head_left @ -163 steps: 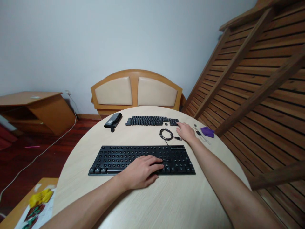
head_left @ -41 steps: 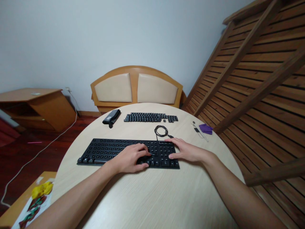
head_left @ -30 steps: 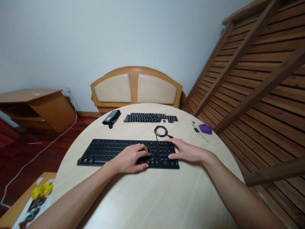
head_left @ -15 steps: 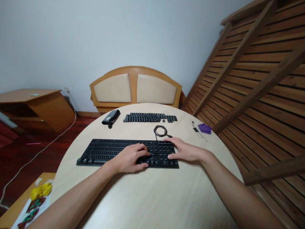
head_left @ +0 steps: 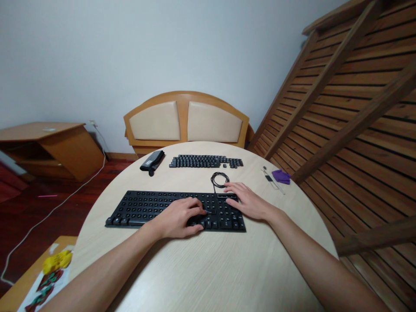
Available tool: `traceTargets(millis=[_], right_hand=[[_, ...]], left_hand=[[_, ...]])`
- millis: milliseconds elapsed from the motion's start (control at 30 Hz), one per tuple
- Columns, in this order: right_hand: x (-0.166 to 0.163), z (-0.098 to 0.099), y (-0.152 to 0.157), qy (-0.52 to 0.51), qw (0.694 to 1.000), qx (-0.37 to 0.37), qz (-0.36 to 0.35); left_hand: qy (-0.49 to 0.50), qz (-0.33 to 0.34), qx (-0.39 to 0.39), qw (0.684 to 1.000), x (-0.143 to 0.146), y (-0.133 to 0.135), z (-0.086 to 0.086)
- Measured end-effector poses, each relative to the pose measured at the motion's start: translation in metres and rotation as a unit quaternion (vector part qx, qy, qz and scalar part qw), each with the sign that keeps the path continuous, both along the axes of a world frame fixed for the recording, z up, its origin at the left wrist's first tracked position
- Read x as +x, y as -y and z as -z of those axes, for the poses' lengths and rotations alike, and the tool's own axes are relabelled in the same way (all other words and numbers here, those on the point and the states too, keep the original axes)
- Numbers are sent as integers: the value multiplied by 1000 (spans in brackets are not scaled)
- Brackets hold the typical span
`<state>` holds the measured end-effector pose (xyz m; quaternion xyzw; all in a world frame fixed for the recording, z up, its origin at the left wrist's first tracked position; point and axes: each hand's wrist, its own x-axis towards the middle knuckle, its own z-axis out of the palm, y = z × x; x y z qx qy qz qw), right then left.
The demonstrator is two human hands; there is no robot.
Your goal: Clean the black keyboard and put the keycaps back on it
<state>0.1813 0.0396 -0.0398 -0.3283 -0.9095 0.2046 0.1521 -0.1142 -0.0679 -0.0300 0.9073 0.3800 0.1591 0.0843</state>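
Note:
A black keyboard [head_left: 146,208], its keys stripped off, lies across the round pale table [head_left: 208,268]. My left hand [head_left: 180,216] rests on its middle right part, fingers loosely curved and index finger stretched onto the switches. My right hand [head_left: 245,201] lies flat and spread on the keyboard's right end, fingertips near its far edge. Both hands hold nothing. Just beyond the right hand sits a coiled black cable [head_left: 219,179]. Rows of loose black keycaps [head_left: 201,161] are laid out at the far side of the table.
A grey pouch [head_left: 152,161] lies left of the keycaps. A purple cloth [head_left: 281,176] and a thin tool [head_left: 271,178] sit at the table's right edge. Behind are a padded wooden chair [head_left: 185,121], a slatted wooden frame [head_left: 341,108] and a low cabinet [head_left: 48,147].
My right hand came back from the far keycap row to the keyboard's right end, then slid a little farther and left. My left hand stayed on the keyboard.

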Motion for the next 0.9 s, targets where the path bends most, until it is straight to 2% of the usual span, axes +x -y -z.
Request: traceTargets(millis=[167,333,467,633,733,900], right_hand=[[-7,10,-8,30,999,35,-7],[-2,6,-14,30,997,71,16],[9,-1,-16,31,998,43,30],[35,-3,-26,37,998,-1,47],[56,1,-38,46,997,8,67],[81,8,-55,120,979,72,149]], left_hand=[[-8,8,6,1000,-3,0,0],[-12,6,11,1000,-1,2,3],[-3,-4,26,1000,10,5,6],[4,23,35,999,11,4,6],[-3,-9,52,999,1,1,7],[-19,-70,61,996,-10,-4,14]])
